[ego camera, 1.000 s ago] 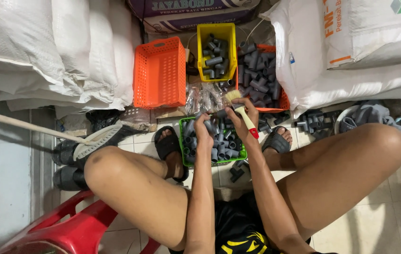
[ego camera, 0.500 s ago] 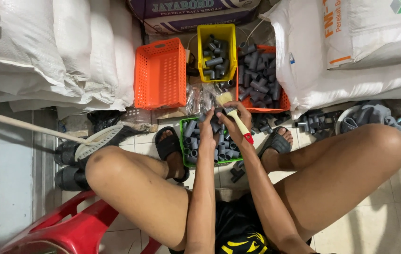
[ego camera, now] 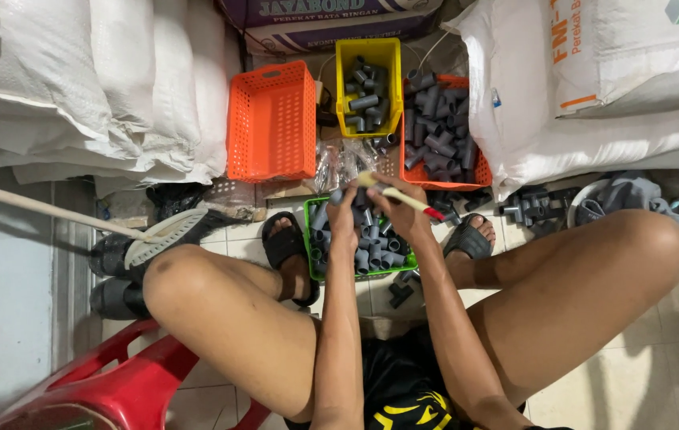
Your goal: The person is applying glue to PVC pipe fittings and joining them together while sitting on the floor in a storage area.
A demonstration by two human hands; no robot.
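Head view: brush meets grey pipe fitting above the green basket (ego camera: pixel 313 239).

The left hand (ego camera: pixel 345 216) is clamped on a grey fitting (ego camera: pixel 338 193) just above the basket; the right hand (ego camera: pixel 400 209) is closed round a brush (ego camera: pixel 400 193), its bristles at the fitting. Behind the basket stand an orange basket (ego camera: pixel 271 121) and a yellow bin (ego camera: pixel 368 54). Likely risk: the small fitting slips from the grip and is lost among the loose fittings below.

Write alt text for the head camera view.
A seated person's left hand holds a grey pipe fitting while the right hand holds a small brush over a green basket of fittings.
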